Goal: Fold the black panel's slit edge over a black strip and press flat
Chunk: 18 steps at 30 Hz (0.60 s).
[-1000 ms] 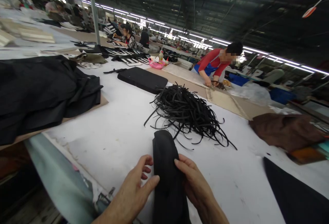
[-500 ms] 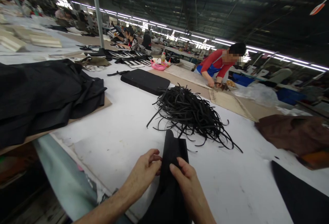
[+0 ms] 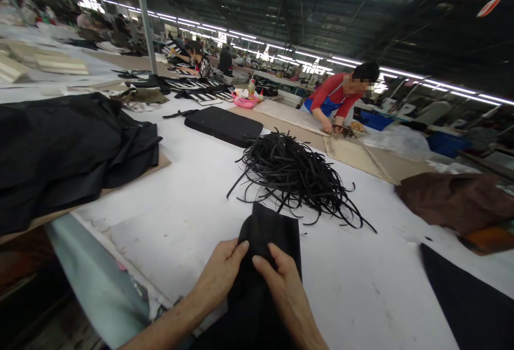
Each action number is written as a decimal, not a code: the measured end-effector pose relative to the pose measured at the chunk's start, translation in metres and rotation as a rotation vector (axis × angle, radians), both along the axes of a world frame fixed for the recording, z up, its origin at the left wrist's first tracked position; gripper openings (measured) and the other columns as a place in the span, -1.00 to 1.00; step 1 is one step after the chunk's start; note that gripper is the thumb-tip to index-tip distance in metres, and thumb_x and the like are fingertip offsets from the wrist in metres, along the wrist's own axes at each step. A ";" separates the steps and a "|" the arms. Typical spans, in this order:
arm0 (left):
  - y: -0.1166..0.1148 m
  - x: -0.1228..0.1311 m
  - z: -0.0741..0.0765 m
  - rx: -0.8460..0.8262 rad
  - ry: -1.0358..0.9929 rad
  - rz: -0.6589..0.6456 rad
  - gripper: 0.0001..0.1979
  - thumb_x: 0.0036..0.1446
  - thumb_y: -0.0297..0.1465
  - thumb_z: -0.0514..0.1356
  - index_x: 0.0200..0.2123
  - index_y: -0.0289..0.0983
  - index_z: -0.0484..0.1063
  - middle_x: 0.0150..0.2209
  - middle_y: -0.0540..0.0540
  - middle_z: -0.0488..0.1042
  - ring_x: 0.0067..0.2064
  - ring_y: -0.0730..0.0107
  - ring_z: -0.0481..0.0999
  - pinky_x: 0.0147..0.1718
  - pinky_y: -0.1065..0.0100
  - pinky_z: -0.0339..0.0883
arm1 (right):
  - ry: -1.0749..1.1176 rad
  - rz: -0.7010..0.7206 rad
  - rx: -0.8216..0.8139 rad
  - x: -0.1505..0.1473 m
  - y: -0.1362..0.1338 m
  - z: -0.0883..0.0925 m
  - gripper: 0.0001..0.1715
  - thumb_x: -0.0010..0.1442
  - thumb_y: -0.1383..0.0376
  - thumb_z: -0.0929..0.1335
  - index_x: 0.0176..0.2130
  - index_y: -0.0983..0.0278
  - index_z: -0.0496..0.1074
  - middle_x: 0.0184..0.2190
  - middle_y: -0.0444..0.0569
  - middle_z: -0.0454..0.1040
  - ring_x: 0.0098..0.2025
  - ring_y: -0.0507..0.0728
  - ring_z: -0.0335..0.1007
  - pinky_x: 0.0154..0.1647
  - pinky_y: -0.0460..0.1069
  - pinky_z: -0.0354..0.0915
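Observation:
A piece of black fabric (image 3: 257, 302) hangs between my hands at the near side of the white table, its far end spread flat toward the strips. My left hand (image 3: 225, 264) grips its left edge, thumb on top and fingers curled under. My right hand (image 3: 281, 275) pinches the fabric a little right of the middle, its thumb and forefinger on the upper face. Just beyond the fabric lies a tangled heap of narrow black strips (image 3: 297, 173). The lower part of the fabric runs out of the picture toward me.
A black padded slab (image 3: 223, 124) lies behind the heap. Dark cloth (image 3: 76, 152) is piled at left, brown cloth (image 3: 453, 200) at right, and another black piece (image 3: 469, 296) at lower right. A pink basket (image 3: 244, 100) stands farther back. Across the table a person in red (image 3: 335, 93) bends over work.
My left hand, earlier loose beside the folded edge, now grips it. The fabric's far end has opened out wider and flatter. The view has shifted slightly.

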<state>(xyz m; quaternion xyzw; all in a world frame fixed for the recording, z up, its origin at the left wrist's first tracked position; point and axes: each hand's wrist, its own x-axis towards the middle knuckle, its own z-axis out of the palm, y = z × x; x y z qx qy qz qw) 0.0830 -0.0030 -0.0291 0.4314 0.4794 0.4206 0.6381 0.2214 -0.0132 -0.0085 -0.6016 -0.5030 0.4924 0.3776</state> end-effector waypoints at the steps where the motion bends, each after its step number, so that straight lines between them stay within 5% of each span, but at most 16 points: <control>1: 0.002 -0.002 -0.002 -0.017 0.008 0.018 -0.63 0.11 -0.15 0.09 -0.50 -0.34 0.38 -0.56 -0.02 0.39 -0.49 0.36 0.34 -0.53 0.43 0.17 | 0.053 0.018 -0.008 0.004 0.000 0.001 -0.59 0.00 0.09 0.39 -0.21 0.30 0.46 -0.31 -0.05 0.48 -0.21 0.24 0.36 -0.24 -0.02 0.29; 8: 0.015 -0.025 -0.008 -0.156 -0.171 0.099 -0.63 0.06 -0.12 0.17 -0.37 -0.36 0.46 -0.50 -0.09 0.49 -0.44 0.30 0.46 -0.41 0.38 0.30 | 0.191 -0.187 -0.034 0.044 0.004 0.006 -0.52 0.02 0.05 0.39 -0.18 0.36 0.45 -0.38 -0.03 0.51 -0.29 0.24 0.40 -0.29 0.00 0.31; 13: 0.016 -0.023 -0.003 -0.165 -0.292 0.091 -0.64 0.07 -0.16 0.20 -0.25 -0.37 0.46 -0.42 -0.12 0.52 -0.42 0.30 0.50 -0.39 0.38 0.35 | 0.256 -0.124 -0.023 0.057 0.008 -0.004 -0.47 0.00 0.03 0.41 -0.14 0.36 0.45 -0.31 -0.01 0.52 -0.26 0.23 0.41 -0.23 0.02 0.32; 18: 0.022 -0.037 -0.009 -0.165 -0.267 0.263 -0.77 0.12 -0.31 0.18 -0.22 -0.34 0.43 -0.43 -0.12 0.53 -0.41 0.26 0.52 -0.39 0.34 0.41 | 0.101 -0.230 -0.062 0.096 0.007 -0.007 -0.41 0.00 -0.04 0.38 -0.13 0.34 0.44 -0.34 -0.02 0.53 -0.29 0.24 0.42 -0.30 0.00 0.33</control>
